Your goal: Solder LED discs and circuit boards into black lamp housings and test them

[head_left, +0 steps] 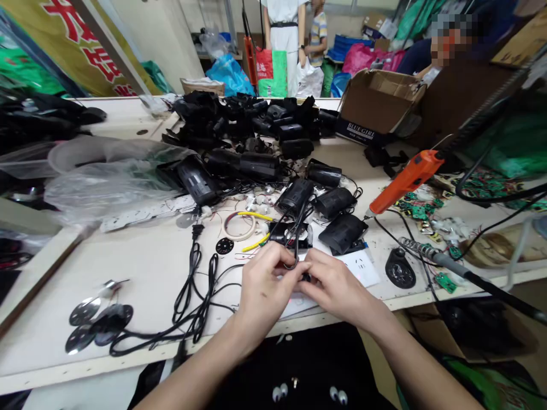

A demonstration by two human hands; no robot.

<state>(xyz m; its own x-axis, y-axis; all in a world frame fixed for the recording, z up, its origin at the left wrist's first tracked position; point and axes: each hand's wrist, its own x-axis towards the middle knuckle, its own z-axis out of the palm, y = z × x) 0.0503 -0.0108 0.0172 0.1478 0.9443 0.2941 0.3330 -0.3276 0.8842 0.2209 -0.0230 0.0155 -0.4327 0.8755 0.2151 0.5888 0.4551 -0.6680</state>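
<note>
My left hand (265, 280) and my right hand (331, 280) meet over the front of the workbench. Thumbs and fingers of both are pinched together on a black cable (296, 245), which loops up above them. A small dark piece shows between the right fingertips; its kind is hidden. Just beyond my hands lies an opened black plastic housing (280, 232). Yellow tubing (256, 246) and a roll of tape (237, 226) sit to its left. Black housings (343, 232) lie on the right, beside a white sheet (363, 269).
Bundled black power cords (194, 285) and shiny metal discs (85, 312) lie on the left. An orange electric screwdriver (408, 179) hangs at the right, above a soldering iron (453, 270) and green circuit boards (416, 208). Piled black housings (256, 122) and a cardboard box (380, 105) stand behind. People are beyond the bench.
</note>
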